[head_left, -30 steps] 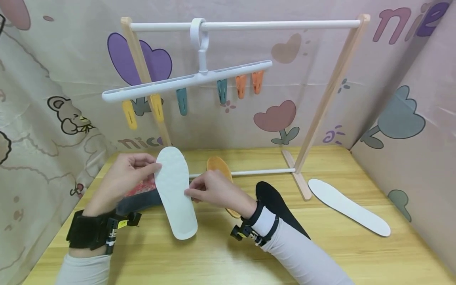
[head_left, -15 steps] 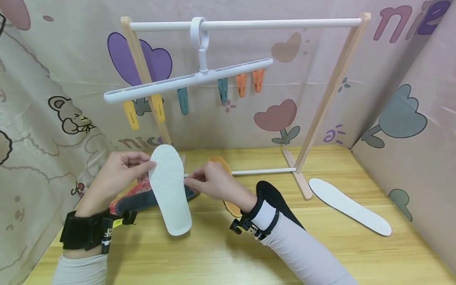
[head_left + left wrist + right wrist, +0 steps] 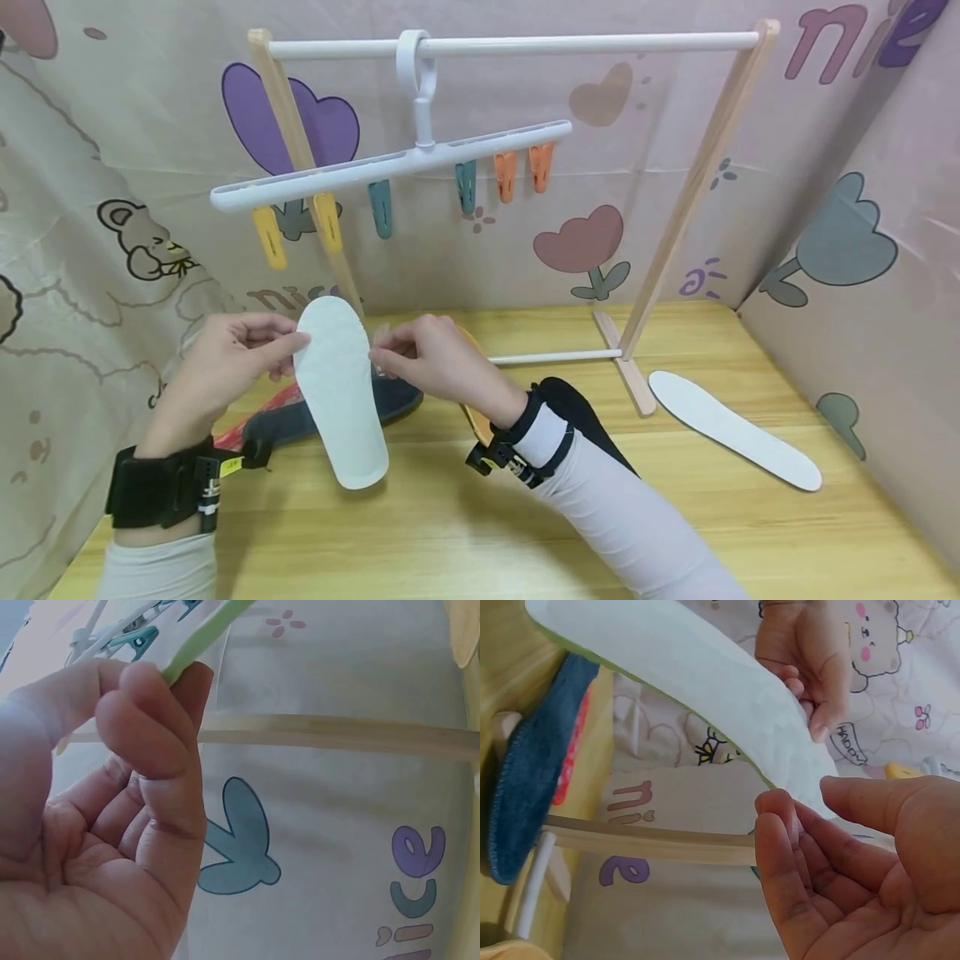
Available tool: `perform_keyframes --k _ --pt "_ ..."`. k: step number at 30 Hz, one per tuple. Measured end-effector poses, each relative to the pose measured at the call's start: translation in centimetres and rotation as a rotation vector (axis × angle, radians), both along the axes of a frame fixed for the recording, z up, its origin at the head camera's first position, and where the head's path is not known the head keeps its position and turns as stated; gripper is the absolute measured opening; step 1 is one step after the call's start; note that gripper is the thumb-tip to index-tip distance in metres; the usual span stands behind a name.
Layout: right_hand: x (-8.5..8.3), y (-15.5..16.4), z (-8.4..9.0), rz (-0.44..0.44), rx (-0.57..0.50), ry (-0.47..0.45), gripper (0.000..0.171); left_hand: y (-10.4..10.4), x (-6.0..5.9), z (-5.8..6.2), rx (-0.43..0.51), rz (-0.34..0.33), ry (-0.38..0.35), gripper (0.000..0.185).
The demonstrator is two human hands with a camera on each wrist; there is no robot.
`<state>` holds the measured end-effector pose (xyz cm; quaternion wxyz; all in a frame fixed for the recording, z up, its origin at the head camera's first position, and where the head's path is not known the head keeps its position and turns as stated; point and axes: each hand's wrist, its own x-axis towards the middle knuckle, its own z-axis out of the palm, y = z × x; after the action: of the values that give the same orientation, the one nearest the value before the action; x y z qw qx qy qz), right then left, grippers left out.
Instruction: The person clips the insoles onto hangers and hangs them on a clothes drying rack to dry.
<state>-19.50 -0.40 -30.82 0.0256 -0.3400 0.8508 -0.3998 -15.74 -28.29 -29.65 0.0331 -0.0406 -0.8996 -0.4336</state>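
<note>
head view: left hand (image 3: 225, 358) and right hand (image 3: 427, 362) each grip-pinch the flat, quilted white insole (image 3: 339, 390) by its edges.

Light wooden table (image 3: 450, 533), wooden drying rack (image 3: 637, 367) standing along its back edge, 1 white insole (image 3: 731, 429) flat near the right edge, black insole (image 3: 573, 408) at the middle, orange insole (image 3: 474, 417) just beside it, dark blue insole (image 3: 300, 421) over a red one (image 3: 258, 415) near the left edge
</note>
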Motion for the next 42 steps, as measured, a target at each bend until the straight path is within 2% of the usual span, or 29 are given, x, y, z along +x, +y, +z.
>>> perform_keyframes --k 3,7,18,26,38,42 --pt "-0.1 -0.2 0.5 0.007 -0.043 -0.039 0.019 -0.3 0.2 0.1 -0.017 0.01 0.025 0.033" --pt "-0.3 -0.2 1.2 -0.014 -0.051 -0.066 0.021 -0.5 0.3 0.2 -0.013 0.008 0.04 0.032" --pt "-0.7 -1.2 3.0 -0.025 -0.052 -0.041 0.025 -1.1 0.5 0.7 0.006 0.004 0.032 0.032" --pt "-0.5 -2.4 4.2 -0.024 -0.064 -0.015 0.035 -1.5 0.7 0.9 0.011 0.006 0.042 0.031" --pt "-0.6 -4.0 5.7 -0.007 -0.142 0.024 0.034 -2.0 0.8 1.0 0.007 0.025 0.054 0.031" --pt "-0.8 -4.5 6.0 0.003 -0.138 0.029 0.039 -2.1 0.9 1.0 0.009 0.025 0.06 0.03"
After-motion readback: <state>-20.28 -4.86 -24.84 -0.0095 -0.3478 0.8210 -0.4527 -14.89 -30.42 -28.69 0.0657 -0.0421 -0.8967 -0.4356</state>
